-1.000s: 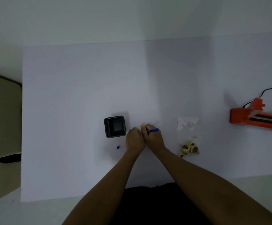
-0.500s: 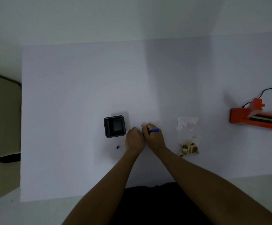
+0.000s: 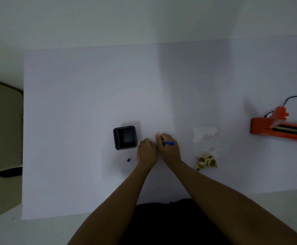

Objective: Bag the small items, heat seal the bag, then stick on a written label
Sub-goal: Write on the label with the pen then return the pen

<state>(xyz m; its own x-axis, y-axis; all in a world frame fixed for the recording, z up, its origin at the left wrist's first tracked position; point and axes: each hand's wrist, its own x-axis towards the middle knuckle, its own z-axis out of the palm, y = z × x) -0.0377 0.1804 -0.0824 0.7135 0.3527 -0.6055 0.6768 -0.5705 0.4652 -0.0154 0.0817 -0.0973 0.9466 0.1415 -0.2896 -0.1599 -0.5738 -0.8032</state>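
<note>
The label is hidden under the hands. The right hand [image 3: 169, 151] pinches the blue pen [image 3: 169, 142], which has barely shifted in the last second, so writing seems under way. The left hand [image 3: 146, 152] stays touching it at 9 o'clock; whether it presses or pinches, I cannot tell. The bag [image 3: 206, 144] lies at 3 o'clock, with the orange sealer [image 3: 282, 129] beyond.

Beige furniture [image 3: 1, 131] beside white table [image 3: 73, 103] left edge.

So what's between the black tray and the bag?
In the head view, both hands lie between the tray and the bag: the left hand by the tray, and the right hand, gripping a pen, nearer the bag.
</note>
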